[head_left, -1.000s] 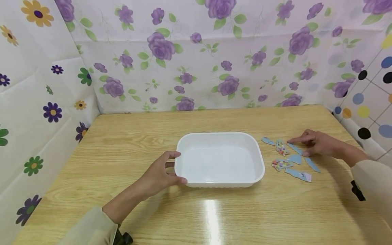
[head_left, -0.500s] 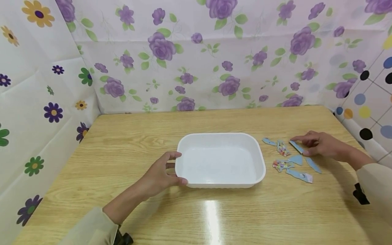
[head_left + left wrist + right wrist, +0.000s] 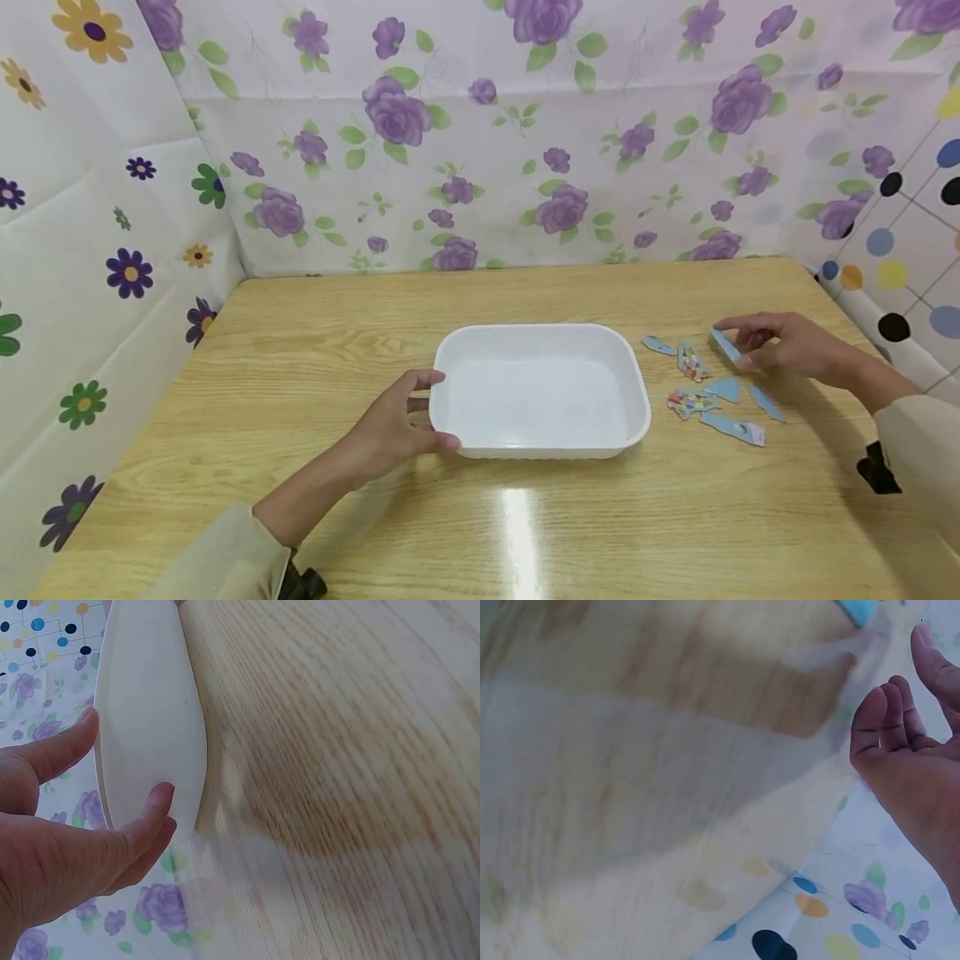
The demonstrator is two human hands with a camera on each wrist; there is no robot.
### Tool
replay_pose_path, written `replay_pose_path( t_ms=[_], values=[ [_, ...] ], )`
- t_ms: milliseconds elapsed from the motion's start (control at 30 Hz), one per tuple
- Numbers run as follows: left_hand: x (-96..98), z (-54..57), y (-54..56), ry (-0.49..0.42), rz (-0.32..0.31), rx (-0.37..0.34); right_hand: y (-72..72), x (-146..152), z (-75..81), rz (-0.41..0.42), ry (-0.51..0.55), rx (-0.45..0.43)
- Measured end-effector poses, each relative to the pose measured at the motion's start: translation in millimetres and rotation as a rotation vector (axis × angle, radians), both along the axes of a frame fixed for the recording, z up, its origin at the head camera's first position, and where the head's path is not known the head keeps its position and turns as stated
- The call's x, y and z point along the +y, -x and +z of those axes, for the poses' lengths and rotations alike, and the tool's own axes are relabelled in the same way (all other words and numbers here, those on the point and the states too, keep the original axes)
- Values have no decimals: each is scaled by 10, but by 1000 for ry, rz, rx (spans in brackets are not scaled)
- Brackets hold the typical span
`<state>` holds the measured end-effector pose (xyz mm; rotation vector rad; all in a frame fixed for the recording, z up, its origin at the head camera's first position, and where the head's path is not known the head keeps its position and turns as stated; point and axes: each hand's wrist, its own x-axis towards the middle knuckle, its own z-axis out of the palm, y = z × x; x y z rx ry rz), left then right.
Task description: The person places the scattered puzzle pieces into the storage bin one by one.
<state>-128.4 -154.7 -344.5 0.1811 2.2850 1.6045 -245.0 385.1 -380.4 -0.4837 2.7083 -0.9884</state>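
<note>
My left hand point(image 3: 392, 423) holds the left end of a white rectangular tray point(image 3: 540, 452) on the wooden table. In the left wrist view, my fingers press its pale outer wall point(image 3: 146, 690), with one fingertip at the rim. Over on the right, my right hand point(image 3: 791, 346) pinches a thin, flat blue piece point(image 3: 724, 345) between thumb and index finger, tilted up from the table. In the right wrist view the other fingers are curled, and the held piece is not clearly visible.
Several flat, irregular printed pieces lie right of the tray: a blue strip point(image 3: 658, 345), a multicoloured piece point(image 3: 691, 362), another multicoloured piece point(image 3: 691, 403), a blue triangle point(image 3: 724, 389) and a long pale-tipped strip point(image 3: 733, 428). Flower-patterned sheets point(image 3: 480, 150) border the table.
My right hand has pinched the blue piece and tipped it up off the table, moving slightly away from the other pieces. My left hand and the tray have stayed in place.
</note>
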Motion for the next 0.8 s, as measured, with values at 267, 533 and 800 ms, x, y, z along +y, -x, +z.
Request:
replay_pose_path(
  t_ms=[267, 533, 800],
  values=[
    [2, 1, -4, 6, -2, 10, -18, -79, 120, 28, 12, 47],
    [13, -7, 1, 5, 0, 12, -21, -194, 237, 27, -19, 56],
    [2, -9, -2, 0, -5, 13, -24, -320, 351, -34, -23, 41]
  ],
)
